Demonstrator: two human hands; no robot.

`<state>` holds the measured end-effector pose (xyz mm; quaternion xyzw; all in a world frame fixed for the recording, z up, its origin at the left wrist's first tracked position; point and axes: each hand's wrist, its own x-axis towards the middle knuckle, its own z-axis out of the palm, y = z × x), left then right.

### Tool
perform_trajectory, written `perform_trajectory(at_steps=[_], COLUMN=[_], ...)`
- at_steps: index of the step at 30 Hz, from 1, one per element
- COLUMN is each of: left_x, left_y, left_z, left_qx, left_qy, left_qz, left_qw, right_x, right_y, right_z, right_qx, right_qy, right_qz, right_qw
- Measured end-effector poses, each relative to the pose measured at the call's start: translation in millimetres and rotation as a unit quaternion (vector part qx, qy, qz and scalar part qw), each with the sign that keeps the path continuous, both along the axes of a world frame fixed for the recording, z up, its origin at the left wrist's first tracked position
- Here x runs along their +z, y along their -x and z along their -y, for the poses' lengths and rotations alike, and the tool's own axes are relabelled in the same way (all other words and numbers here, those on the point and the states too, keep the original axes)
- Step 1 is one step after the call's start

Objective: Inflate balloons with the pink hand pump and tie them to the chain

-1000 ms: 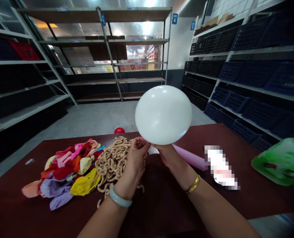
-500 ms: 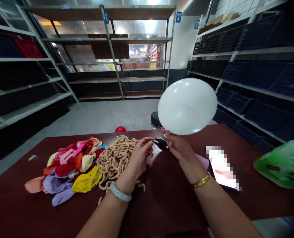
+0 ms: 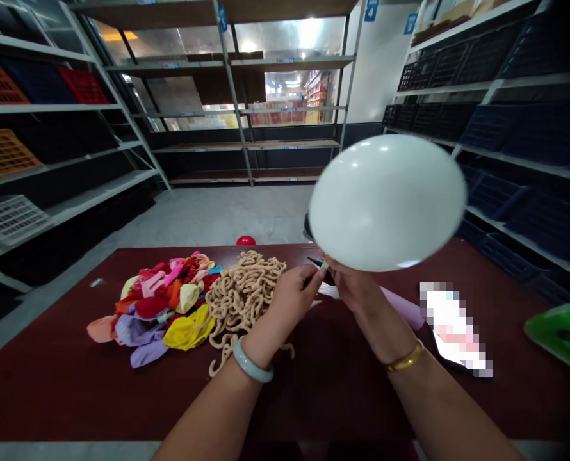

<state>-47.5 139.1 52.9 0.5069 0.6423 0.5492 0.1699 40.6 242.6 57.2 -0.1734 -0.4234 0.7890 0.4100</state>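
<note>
An inflated white balloon (image 3: 388, 202) rises from my right hand (image 3: 357, 293), which is closed around its lower end. My left hand (image 3: 294, 291) meets the right one there, thumb and finger pinched on the balloon's pale green neck (image 3: 324, 264). A thin black pointed object (image 3: 316, 261) sticks out between the hands; its kind is unclear and it is partly hidden by the fingers. Beside my left hand lies a heap of beige curled, rope-like pieces (image 3: 246, 288). Farther left is a pile of limp, colourful uninflated balloons (image 3: 170, 301).
The dark red table (image 3: 64, 378) carries a lilac cylinder (image 3: 403, 307), a phone with a blurred screen (image 3: 453, 330) and a green plastic item (image 3: 561, 333) at right. Beyond its far edge shows a red ball-like object (image 3: 245, 241). Metal shelves (image 3: 251, 144) and crates (image 3: 11, 153) surround the room.
My left hand has moved right to the balloon's neck and pinches it. The white balloon appears larger and closer. The black object now shows less, between both hands. The view has shifted slightly.
</note>
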Motion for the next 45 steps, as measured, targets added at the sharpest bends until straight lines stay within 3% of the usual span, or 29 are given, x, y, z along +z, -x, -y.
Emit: perform_trajectory(at_steps=[4, 7, 10, 13, 17, 22, 24, 28, 34, 36, 38, 41, 42, 45], left_x=[0.5, 0.6, 2.1, 0.6, -7.2, -6.0, 0.0, 10.3, 17.5, 23.8, 31.9, 42.0, 43.9, 44.8], left_y=[3, 4, 0, -3, -1, 7, 9, 15, 40, 52, 66, 88, 95, 107], left_z=[3, 2, 0, -2, -4, -1, 3, 9, 12, 19, 30, 47, 52, 62], left_qx=[0.013, 0.059, 0.026, -0.028, -0.051, 0.002, -0.010, -0.008, 0.061, 0.069, 0.056, 0.075, 0.094, 0.145], left_qy=[0.055, -0.005, -0.051, -0.020, 0.012, -0.009, -0.009, 0.016, -0.120, -0.179, -0.240, -0.328, -0.349, -0.382], left_qz=[-0.015, 0.079, 0.229, 0.293, 0.283, 0.139, 0.190, 0.363, 0.311, 0.367, 0.454, 0.498, 0.492, 0.466], left_qw=[0.998, 0.995, 0.972, 0.955, 0.958, 0.990, 0.982, 0.932, 0.941, 0.910, 0.856, 0.799, 0.792, 0.785], right_x=[4.9, 4.6, 1.4, -2.9, -6.2, -1.0, 2.5, 12.8, 38.2, 42.1, 41.7, 35.8, 33.4, 27.5], right_y=[-5, -5, -2, 1, 4, 6, 10, 32, 74, 87, 99, 118, 124, 136], right_z=[-10, -7, 6, 18, 16, 9, 9, 9, 15, 18, 22, 32, 37, 54], right_qx=[-0.039, -0.050, 0.053, 0.154, 0.116, 0.037, 0.060, 0.116, 0.190, 0.262, 0.326, 0.291, 0.248, 0.127], right_qy=[-0.002, -0.023, -0.050, -0.041, -0.019, -0.026, -0.042, -0.066, -0.048, -0.062, -0.118, -0.310, -0.397, -0.610], right_qz=[0.009, 0.017, 0.036, 0.071, 0.068, 0.042, 0.063, 0.064, 0.092, 0.090, 0.084, 0.151, 0.194, 0.303], right_qw=[0.999, 0.998, 0.997, 0.985, 0.991, 0.998, 0.995, 0.989, 0.976, 0.959, 0.934, 0.893, 0.862, 0.721])
